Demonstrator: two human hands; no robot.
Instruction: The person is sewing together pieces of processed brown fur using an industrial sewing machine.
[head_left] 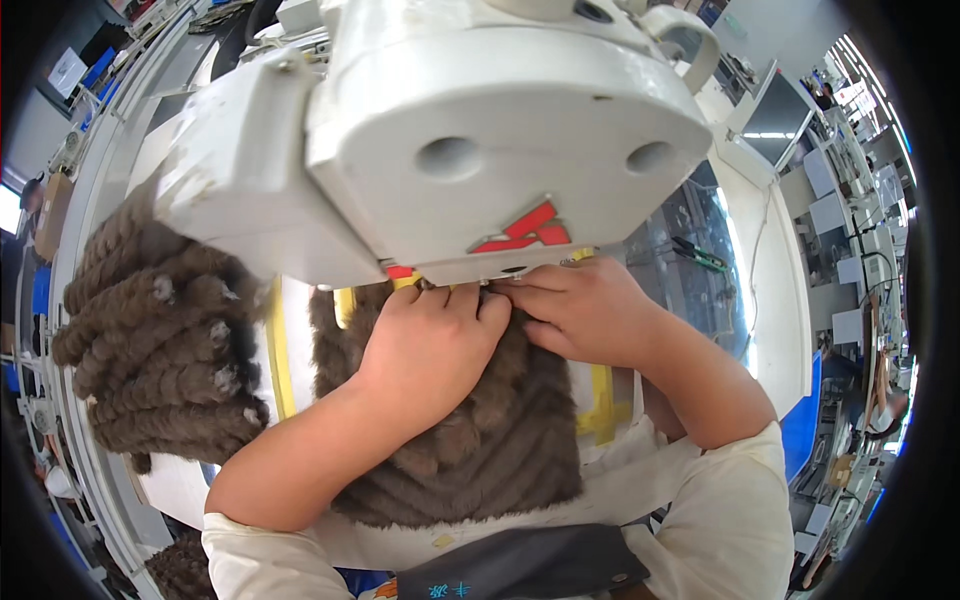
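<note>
At the table's near edge, the brown fur piece (525, 455) looks dense, soft and matt, ridged in rows like the fur stack (165, 350) by the left edge, whose ends show paler, rough tufts. The white sewing machine (500, 120) has a smooth, painted-looking casing with a low sheen and small scuffs, while the table (782, 300) itself is pale and smooth, with flat yellow tape (279, 365) on it. Toward the right edge a bluish panel (690, 310), glass or plastic, gleams glossily; the sleeves (735, 510) are matt, creased cream cloth
</note>
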